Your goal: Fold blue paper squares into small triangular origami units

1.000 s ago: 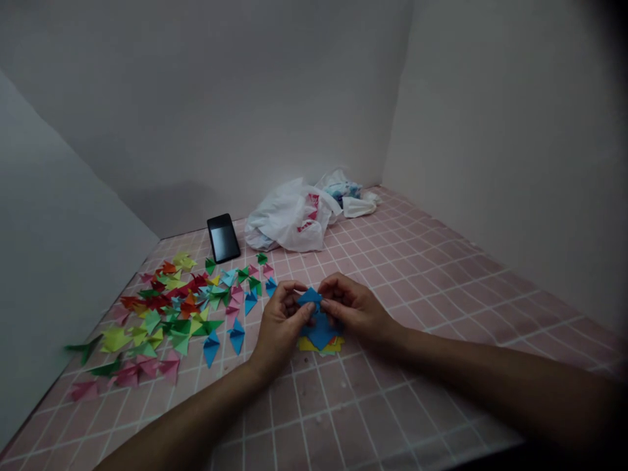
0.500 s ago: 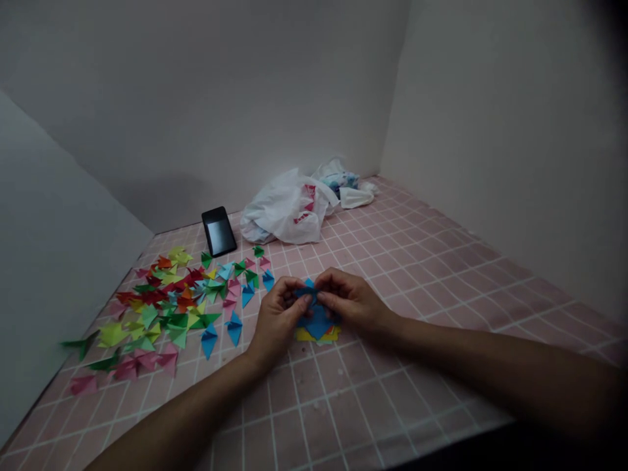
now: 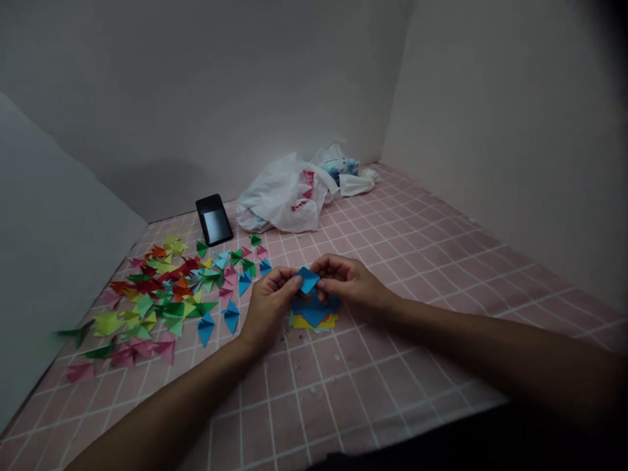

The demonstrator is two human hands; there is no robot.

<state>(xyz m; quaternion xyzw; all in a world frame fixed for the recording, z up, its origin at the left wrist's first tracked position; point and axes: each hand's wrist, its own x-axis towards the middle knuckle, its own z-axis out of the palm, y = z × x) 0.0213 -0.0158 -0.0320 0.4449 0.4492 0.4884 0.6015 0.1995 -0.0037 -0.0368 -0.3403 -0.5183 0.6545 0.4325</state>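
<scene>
A small folded blue origami paper, diamond-shaped, is held up between both hands. My left hand pinches its left corner between thumb and fingers. On the other side, my right hand grips the right corner with thumb and forefinger. Just below the hands lies a stack of coloured paper sheets, blue on top with yellow edges showing beneath. Part of that stack is hidden by the fingers. Folded blue paper cranes rest to the left of my left hand.
Many folded paper cranes in red, yellow, green and pink spread over the left of the pink checked tablecloth. Behind them, a black phone leans back. A white plastic bag and a blue-patterned packet sit by the wall.
The blue paper has turned and now shows a flat diamond face instead of a narrow edge. Both hands still pinch it. The whole view has shifted slightly.
</scene>
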